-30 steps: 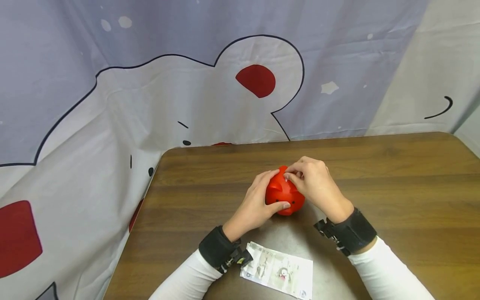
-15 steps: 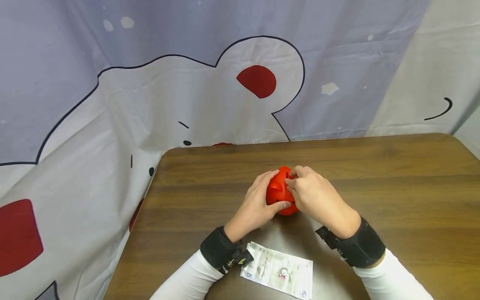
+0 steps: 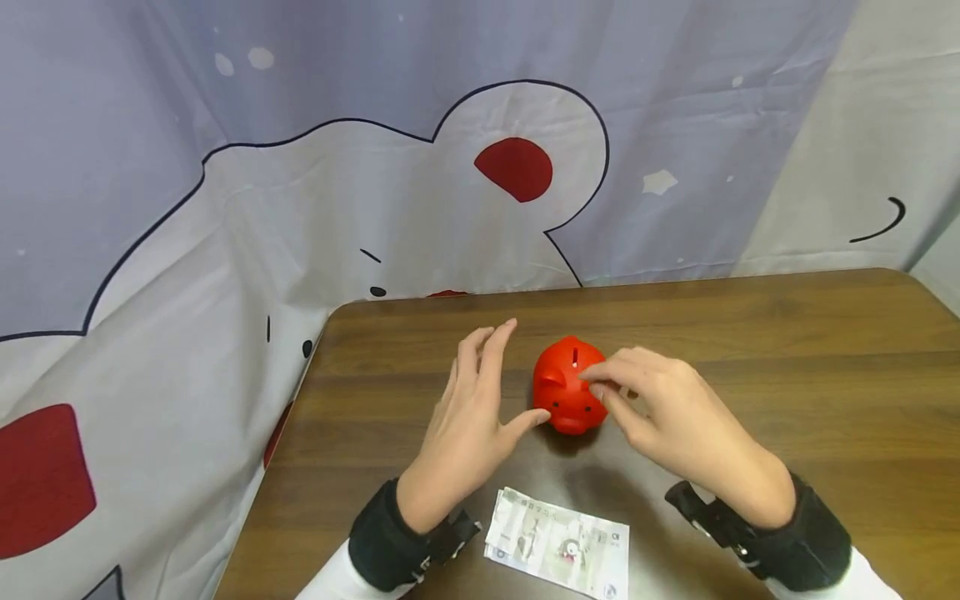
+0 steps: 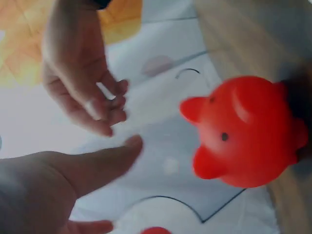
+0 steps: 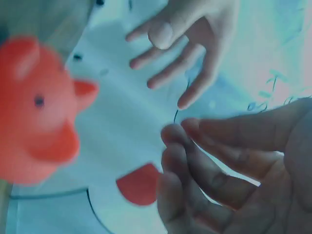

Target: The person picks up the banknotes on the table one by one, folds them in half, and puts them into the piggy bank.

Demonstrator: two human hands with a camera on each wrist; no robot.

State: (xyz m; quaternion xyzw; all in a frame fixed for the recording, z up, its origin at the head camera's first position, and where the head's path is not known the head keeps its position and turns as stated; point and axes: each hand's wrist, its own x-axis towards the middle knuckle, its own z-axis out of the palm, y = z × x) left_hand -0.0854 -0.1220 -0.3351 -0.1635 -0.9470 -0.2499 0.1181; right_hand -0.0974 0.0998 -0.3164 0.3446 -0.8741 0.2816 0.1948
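Observation:
A red piggy bank (image 3: pixel 553 390) stands upright on the table, its face toward me and its slot (image 3: pixel 575 357) on top. My left hand (image 3: pixel 463 433) is spread just left of it, apart from its side; the thumb tip comes close to the face. On the other side is my right hand (image 3: pixel 675 421), fingers loosely bent and nothing seen between them. Its fingertips overlap the pig in the head view; in the right wrist view the piggy bank (image 5: pixel 30 114) appears clear of the right hand (image 5: pixel 239 170). Below lie overlapping printed paper notes (image 3: pixel 558 542).
The brown wooden table (image 3: pixel 810 375) ends at a back edge against a patterned curtain (image 3: pixel 675 125). Black straps with small cameras sit on both wrists, the left strap (image 3: pixel 386 542) being near the notes.
My left hand has let go of the piggy bank and moved left. My right hand has left the slot, moving right and toward me. The piggy bank's top and face are now uncovered.

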